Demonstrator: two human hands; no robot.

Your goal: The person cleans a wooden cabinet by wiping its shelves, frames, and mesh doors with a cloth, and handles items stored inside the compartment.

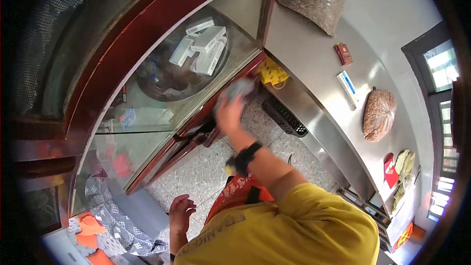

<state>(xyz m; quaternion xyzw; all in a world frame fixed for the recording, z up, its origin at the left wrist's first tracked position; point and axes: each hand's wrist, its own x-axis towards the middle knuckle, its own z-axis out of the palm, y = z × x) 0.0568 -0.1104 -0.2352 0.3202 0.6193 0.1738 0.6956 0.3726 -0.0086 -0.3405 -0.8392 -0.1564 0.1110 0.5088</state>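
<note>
Right hand [231, 113] wrapped on grey cloth [239, 90], blurred, at dark-red cabinet edge [248, 66] | left hand [180, 212] loosely open, empty, over speckled floor [194, 167]

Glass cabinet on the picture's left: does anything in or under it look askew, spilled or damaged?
The white boxes in the metal basin lie in a slanted, overlapping heap, not neatly stacked. Lower down, a dark gap beneath the wooden rail suggests a door or drawer may be ajar. No spill or damage stands out.
</note>
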